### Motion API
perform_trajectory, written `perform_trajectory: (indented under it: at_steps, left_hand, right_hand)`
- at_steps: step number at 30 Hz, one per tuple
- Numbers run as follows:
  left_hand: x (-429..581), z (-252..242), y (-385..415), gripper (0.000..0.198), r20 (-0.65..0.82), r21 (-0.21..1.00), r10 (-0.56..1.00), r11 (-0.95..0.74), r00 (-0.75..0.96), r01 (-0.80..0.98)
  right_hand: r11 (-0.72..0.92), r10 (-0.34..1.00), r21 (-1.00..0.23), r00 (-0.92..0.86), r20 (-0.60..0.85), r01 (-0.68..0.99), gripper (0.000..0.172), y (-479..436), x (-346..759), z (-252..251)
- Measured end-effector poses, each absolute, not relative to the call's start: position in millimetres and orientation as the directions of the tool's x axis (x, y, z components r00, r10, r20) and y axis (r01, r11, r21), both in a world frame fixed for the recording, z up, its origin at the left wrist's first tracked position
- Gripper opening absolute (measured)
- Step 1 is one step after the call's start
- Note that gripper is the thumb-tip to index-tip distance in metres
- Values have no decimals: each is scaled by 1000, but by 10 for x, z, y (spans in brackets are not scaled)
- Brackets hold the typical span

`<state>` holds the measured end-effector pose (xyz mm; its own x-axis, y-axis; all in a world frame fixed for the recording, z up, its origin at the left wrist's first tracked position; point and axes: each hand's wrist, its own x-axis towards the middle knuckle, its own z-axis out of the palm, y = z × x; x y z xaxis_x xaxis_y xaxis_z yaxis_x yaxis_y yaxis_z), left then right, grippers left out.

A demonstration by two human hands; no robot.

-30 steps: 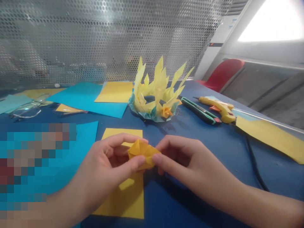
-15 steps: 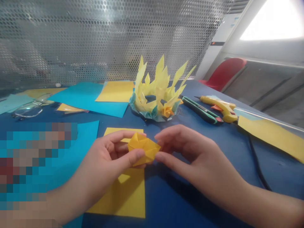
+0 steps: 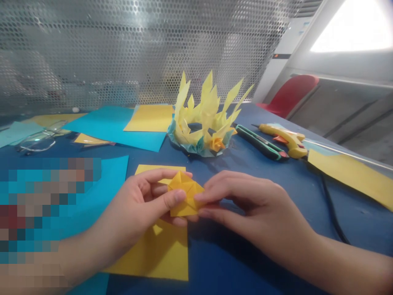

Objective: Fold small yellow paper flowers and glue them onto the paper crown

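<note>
A small folded yellow paper point(image 3: 186, 207), creased into several facets, is held up between my two hands. My left hand point(image 3: 147, 200) pinches it, the thumb lying across its front and the fingers behind. On its right edge, the thumb and fingers of my right hand point(image 3: 245, 200) are closed. Below the hands, a yellow paper sheet point(image 3: 162, 256) lies on the blue table point(image 3: 221, 270), partly hidden by my left hand. Beyond them stands a paper crown point(image 3: 204, 119) with pale yellow spikes, a crinkled light-blue base and an orange paper flower point(image 3: 217, 142).
Right of the crown lie a green-and-black utility knife point(image 3: 259, 141) and a yellow glue gun point(image 3: 284, 137) with a dark cord. Glasses point(image 3: 37, 141) and blue sheets point(image 3: 116, 127) lie at the left. Behind rises a perforated metal panel point(image 3: 123, 53). A blurred patch covers the lower left.
My right hand's fingers have closed onto the right edge of the folded paper, where before they were apart around its corner. The paper has turned slightly in my left hand's pinch.
</note>
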<state>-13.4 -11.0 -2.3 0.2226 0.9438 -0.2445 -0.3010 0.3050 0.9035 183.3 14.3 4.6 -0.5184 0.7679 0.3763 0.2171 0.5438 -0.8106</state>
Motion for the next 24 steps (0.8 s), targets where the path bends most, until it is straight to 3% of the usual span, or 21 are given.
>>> perform_trajectory:
  at_steps: [9,15,18,21,24]
  left_hand:
    - [-141,-28,-91,22,-274,894,937,331,217,-302]
    - [-132,-41,-127,20,-249,909,943,306,220,-282]
    - [-123,-32,-142,18,-221,907,945,290,242,-303]
    - [-111,-22,-140,21,-217,917,944,285,247,-280]
    - [-105,-21,-130,28,-236,929,939,293,251,-224]
  right_hand:
    - [667,685,-710,-561,465,225,8,147,1840,58]
    - [645,687,-738,-575,446,199,4,143,1846,79]
    - [543,743,-811,-573,345,216,6,122,1824,79]
    - [335,829,-926,-522,200,176,13,94,1791,59]
    - [253,856,-959,-492,161,126,23,84,1776,30]
